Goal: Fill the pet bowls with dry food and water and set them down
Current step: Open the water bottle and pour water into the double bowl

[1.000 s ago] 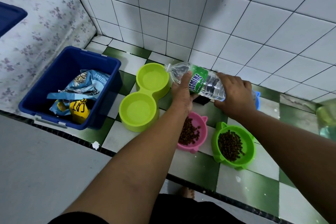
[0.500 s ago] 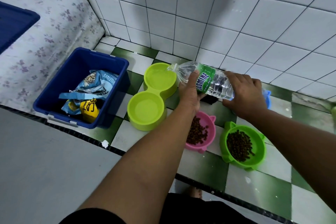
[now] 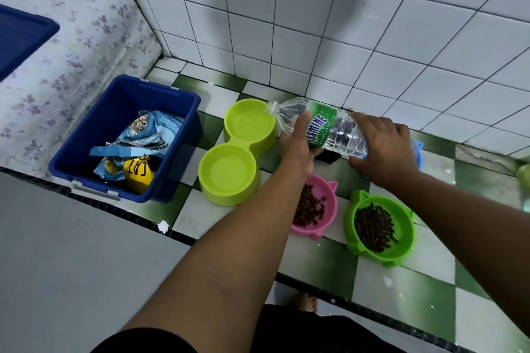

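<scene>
Left hand point(image 3: 295, 152) grips the water bottle point(image 3: 322, 125) near its neck, and the right hand point(image 3: 384, 146) clamps its base. It stays tipped as it was a second ago, mouth over the far well point(image 3: 228, 120) of the lime double bowl point(image 3: 226, 200), so pouring is likely still under way. Kibble point(image 3: 372, 226) already sits in the pink bowl point(image 3: 331, 200) and the green bowl point(image 3: 408, 226). The stream and water level are hard to make out. A blue bowl point(image 3: 418, 152) is mostly hidden behind the right hand.

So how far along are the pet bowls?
Done: kibble in the pink cat-eared plastic bowl and the green cat-eared bowl; the near well of the lime double bowl looks filled. In hand: left hand and right hand tip the clear plastic bottle over its far well. Left: finish pouring, set bowls down.
</scene>
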Available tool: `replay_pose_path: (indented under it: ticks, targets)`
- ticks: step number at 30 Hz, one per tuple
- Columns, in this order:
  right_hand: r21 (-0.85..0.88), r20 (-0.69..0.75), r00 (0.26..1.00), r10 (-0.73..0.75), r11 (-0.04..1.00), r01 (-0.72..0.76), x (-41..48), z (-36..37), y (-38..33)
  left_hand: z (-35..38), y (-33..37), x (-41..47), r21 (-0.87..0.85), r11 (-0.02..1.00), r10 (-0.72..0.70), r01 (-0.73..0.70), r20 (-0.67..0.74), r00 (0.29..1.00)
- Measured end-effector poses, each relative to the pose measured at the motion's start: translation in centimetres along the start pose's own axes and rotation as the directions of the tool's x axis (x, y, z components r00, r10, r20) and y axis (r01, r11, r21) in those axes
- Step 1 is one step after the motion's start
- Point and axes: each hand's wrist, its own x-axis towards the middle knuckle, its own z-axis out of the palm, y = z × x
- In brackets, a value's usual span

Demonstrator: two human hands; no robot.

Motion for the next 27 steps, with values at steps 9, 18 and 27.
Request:
replay_pose_path:
  ticks: [9, 18, 27]
  targets:
    - [-0.005, -0.006, 1.000, -0.009, 1.000, 0.009, -0.1, 0.2, -0.2, -0.3, 0.1, -0.2, -0.006, 1.000, 0.018, -0.018, -0.009, 1.000]
    - [0.058, -0.031, 0.999, 0.034, 0.998, -0.032, -0.5, 0.3, -0.6, -0.2, 0.9, -0.1, 0.064, 0.997, 0.045, -0.048, 0.045, 0.998]
    - [0.165, -0.044, 0.992, 0.115, 0.981, -0.106, -0.5, -0.1, -1.0, 1.4, 3.3, -1.3, 0.165, 0.973, 0.155, -0.164, 0.069, 0.986]
